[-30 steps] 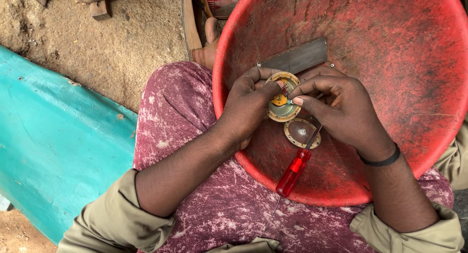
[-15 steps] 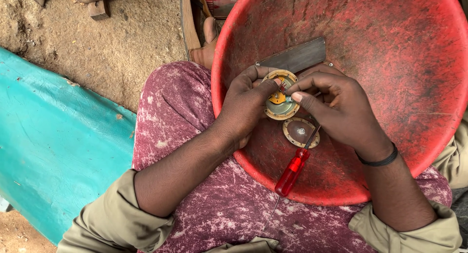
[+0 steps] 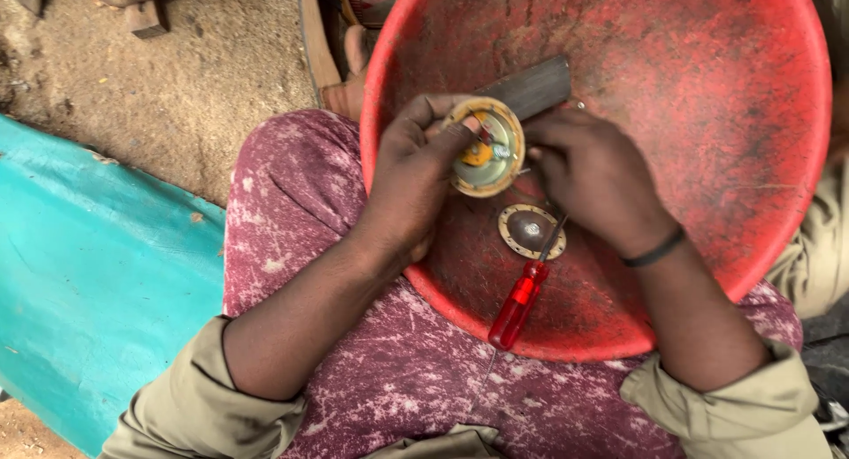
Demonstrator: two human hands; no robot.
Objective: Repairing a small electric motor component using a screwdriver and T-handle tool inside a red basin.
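Hands over a red basin (image 3: 707, 96) on the lap: left hand (image 3: 416, 172) closed around a round brass-rimmed part (image 3: 486, 149), right hand (image 3: 597, 176) curled, fingertips at its face, above a loose round cover (image 3: 529, 231) and red-handled screwdriver (image 3: 522, 300).

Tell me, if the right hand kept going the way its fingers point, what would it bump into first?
Probably the round brass-coloured part that the left hand holds. The right hand points left toward it, fingertips almost touching; depth is hard to judge.
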